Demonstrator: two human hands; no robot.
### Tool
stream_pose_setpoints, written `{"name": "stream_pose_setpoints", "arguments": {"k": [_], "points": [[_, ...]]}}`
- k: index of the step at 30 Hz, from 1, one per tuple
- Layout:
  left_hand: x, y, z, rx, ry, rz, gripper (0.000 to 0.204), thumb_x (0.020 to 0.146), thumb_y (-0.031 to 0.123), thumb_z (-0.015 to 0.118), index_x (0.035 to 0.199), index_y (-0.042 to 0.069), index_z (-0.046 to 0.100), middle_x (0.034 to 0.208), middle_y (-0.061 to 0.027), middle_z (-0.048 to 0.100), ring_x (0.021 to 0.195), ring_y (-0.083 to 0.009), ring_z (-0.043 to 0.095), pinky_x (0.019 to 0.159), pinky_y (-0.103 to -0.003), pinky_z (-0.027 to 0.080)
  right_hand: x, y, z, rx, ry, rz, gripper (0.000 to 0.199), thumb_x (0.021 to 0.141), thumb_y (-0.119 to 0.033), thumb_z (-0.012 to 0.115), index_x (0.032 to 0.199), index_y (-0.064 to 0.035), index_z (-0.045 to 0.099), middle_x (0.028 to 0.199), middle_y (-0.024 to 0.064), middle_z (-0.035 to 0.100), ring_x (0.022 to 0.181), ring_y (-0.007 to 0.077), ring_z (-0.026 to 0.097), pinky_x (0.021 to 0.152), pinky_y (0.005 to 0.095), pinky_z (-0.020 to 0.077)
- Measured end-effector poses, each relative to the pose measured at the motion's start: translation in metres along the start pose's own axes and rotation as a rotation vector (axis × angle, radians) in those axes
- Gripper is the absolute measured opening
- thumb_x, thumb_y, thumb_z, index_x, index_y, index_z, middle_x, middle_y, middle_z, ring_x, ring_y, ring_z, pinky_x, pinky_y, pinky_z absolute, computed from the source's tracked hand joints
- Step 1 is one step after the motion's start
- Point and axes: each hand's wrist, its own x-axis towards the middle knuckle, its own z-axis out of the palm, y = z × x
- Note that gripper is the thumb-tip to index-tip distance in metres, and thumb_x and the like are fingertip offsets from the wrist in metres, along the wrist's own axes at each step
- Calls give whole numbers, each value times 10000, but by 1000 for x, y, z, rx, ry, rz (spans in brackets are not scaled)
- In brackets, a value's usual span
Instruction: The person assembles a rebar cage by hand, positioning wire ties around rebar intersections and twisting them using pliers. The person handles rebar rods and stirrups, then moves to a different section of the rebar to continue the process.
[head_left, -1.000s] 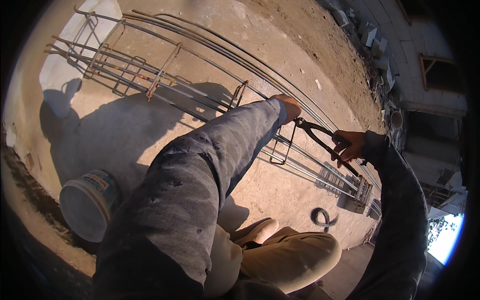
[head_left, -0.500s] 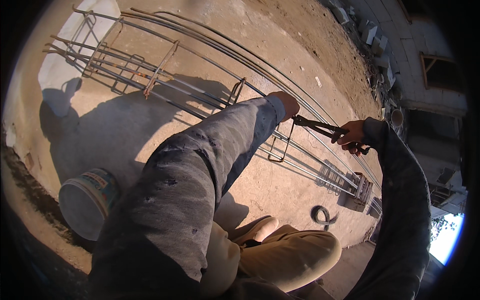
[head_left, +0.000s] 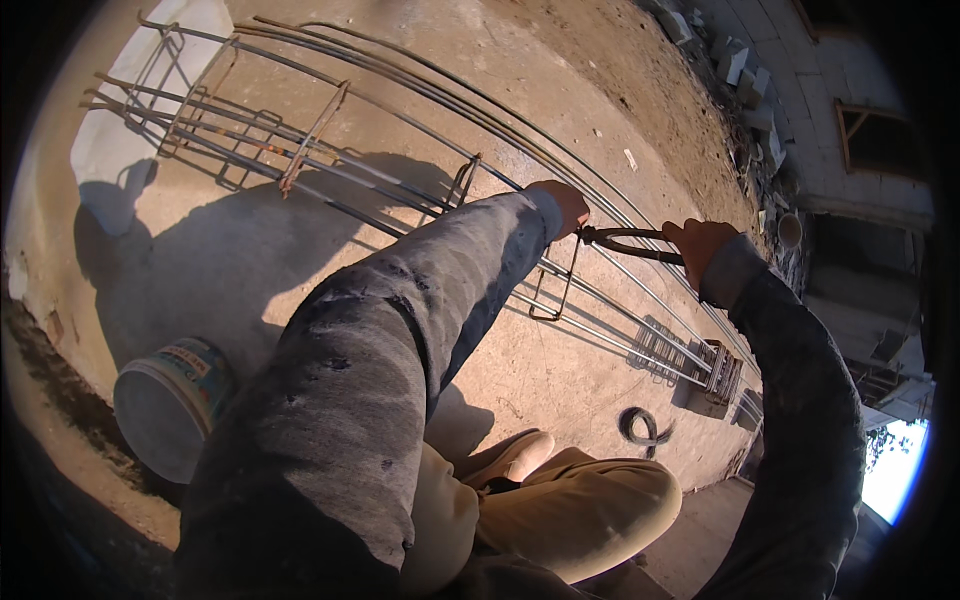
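My right hand is closed round the handles of dark end-cutting pincers. The handles stand somewhat apart, and the jaws meet a steel bar at the top of a bent wire stirrup. Just left of the jaws, my left hand is curled at the same bar; its fingertips are hidden, so what it grips does not show. The stirrup belongs to a long rebar cage that runs from the far left toward the right, with more rusty stirrups along it.
Loose long bars lie beyond the cage. A stack of stirrups is at its right end, and a coil of dark wire rests on the concrete nearby. A bucket lies at left. Rubble lines the far wall.
My right hand has turned over and shifted slightly up and left. The pincers' handles now show wider apart, while their jaws stay at the bar. My left hand has barely moved.
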Motion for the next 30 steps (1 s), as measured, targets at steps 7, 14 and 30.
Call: {"name": "stream_pose_setpoints", "arguments": {"k": [7,14,30], "points": [[-3,-2,1,78,-33,31,203,726,40,545,898,94,639,885,-123,631,864,-310,606,732,-377,491,-6,-1,16,-334,434,-139,363,792,-148,513,1141,-57,476,890,43,529,833,176,540,702,321,429],[2,-3,2,135,-77,45,213,709,15,557,894,81,640,895,-134,628,865,-313,606,728,-379,495,-13,-4,3,-48,367,-107,462,676,-148,606,1107,-39,481,904,80,517,854,214,535,706,337,430],[5,-9,9,97,-34,33,236,726,63,598,953,96,654,934,-108,639,878,-282,614,712,-380,500,19,-9,19,-27,153,80,261,638,-119,672,858,-72,540,765,98,592,779,278,604,656,403,483]]}}
